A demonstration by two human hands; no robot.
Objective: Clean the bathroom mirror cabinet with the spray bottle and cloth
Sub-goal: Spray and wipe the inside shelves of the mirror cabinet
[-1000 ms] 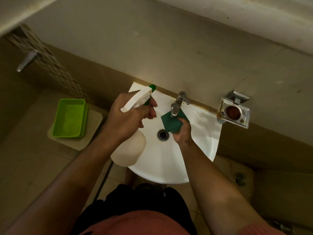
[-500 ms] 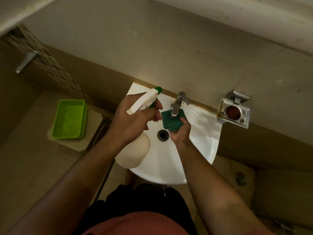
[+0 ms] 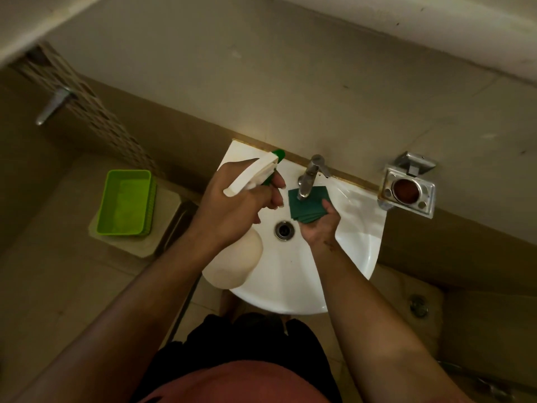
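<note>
I stand at the sink and look down into it. My left hand has its grip tight around the neck of the bottle, over the left part of the sink; my fingers curl at the trigger, and the white spray head with its green nozzle points toward the wall behind the sink. The round body of the bottle hangs below my wrist, over the left rim of the sink. My right hand is over the middle of the sink, just right of the drain, palm up, and its grip holds the folded green cloth with the thumb on top. The cloth is right under the spout of the tap; I cannot tell if they touch. Left of the sink, a green tray sits on a low surface. Right of the sink, a metal holder is fixed on the wall.
</note>
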